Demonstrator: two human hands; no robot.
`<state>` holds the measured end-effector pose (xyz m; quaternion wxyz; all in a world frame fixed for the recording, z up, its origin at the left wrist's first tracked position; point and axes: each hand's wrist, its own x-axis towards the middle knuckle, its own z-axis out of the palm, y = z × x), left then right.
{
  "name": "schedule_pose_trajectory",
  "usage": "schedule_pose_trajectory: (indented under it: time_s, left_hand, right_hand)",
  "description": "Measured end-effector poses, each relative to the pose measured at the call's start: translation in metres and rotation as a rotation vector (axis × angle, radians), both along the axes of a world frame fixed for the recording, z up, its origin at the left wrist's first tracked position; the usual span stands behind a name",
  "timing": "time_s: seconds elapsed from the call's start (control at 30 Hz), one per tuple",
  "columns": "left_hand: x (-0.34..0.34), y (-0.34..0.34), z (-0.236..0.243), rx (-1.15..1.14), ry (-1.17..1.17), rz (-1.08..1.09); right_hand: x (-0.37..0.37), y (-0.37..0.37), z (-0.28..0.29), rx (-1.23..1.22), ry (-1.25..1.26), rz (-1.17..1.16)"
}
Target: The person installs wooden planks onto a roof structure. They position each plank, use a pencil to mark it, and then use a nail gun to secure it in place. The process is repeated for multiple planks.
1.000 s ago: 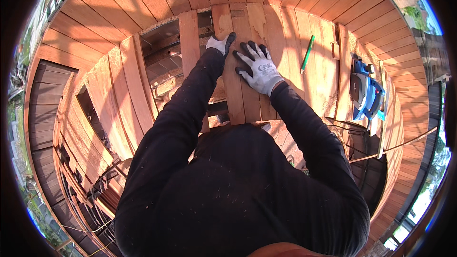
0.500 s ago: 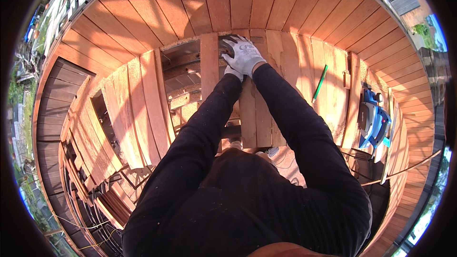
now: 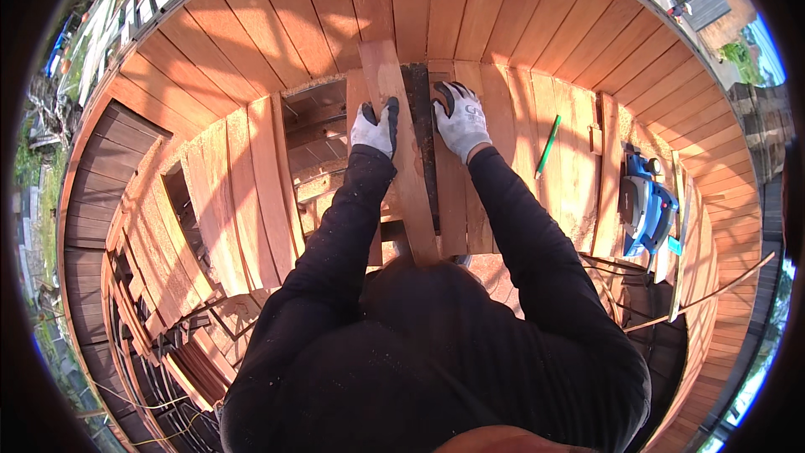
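Note:
A long, narrow wooden plank (image 3: 406,151) lies at a slant in the middle, its far end over the upright board wall and its near end by my body. My gloved left hand (image 3: 375,128) grips its left edge, thumb on top. Just right of the plank, a dark gap (image 3: 419,117) shows between the boards. My gloved right hand (image 3: 462,123) rests on the boards across that gap, thumb and fingers apart near the edge. Both gloves are white with black fingertips.
A green pencil (image 3: 548,147) lies on the boards to the right. Beyond it sits a blue power planer (image 3: 647,205). Left of centre, an opening (image 3: 317,130) exposes the framing. Cables and loose wood strips (image 3: 194,369) lie at lower left. A curved board wall (image 3: 411,4) surrounds the far side.
My hands, together at the far end of the boards before, have moved apart. The plank now lies slanted in my left hand, and the dark gap beside it shows.

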<state>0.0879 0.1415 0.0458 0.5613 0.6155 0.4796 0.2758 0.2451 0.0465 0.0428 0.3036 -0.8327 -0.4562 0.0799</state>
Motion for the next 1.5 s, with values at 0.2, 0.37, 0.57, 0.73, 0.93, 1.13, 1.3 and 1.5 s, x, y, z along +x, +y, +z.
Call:
schedule_pose_trajectory:
  time_s: [0.2, 0.37, 0.57, 0.73, 0.93, 1.13, 1.3, 1.5]
  left_hand:
    - [-0.096, 0.015, 0.060, -0.018, -0.386, 0.076]
    - [-0.140, 0.015, 0.054, -0.330, -0.735, -0.091]
    - [-0.115, 0.012, 0.058, -0.681, -1.316, -0.632]
    - [-0.067, -0.026, 0.040, -0.978, -1.133, -0.749]
    - [-0.033, -0.111, 0.093, -0.643, -0.480, -0.661]
    - [0.023, -0.086, 0.000, -0.066, -0.033, -0.654]
    - [0.055, -0.097, -0.051, 0.166, 0.146, -0.491]
    - [0.046, -0.109, -0.040, 0.607, 0.527, -0.486]
  right_hand:
    - [-0.005, 0.057, -0.013, -0.461, -0.416, 0.226]
    - [-0.007, 0.099, 0.000, -0.304, 0.006, 0.301]
    - [-0.045, 0.035, 0.079, 0.429, 0.930, 0.591]
    - [-0.084, -0.028, 0.132, 0.668, 1.151, 0.500]
    - [-0.023, -0.109, 0.118, 0.643, 0.614, -0.224]
    - [0.022, -0.237, 0.102, 0.374, -0.133, -0.507]
    - [0.090, -0.405, 0.105, 0.070, -0.613, -0.943]
    - [0.161, -0.470, 0.082, -0.061, -0.465, -0.810]
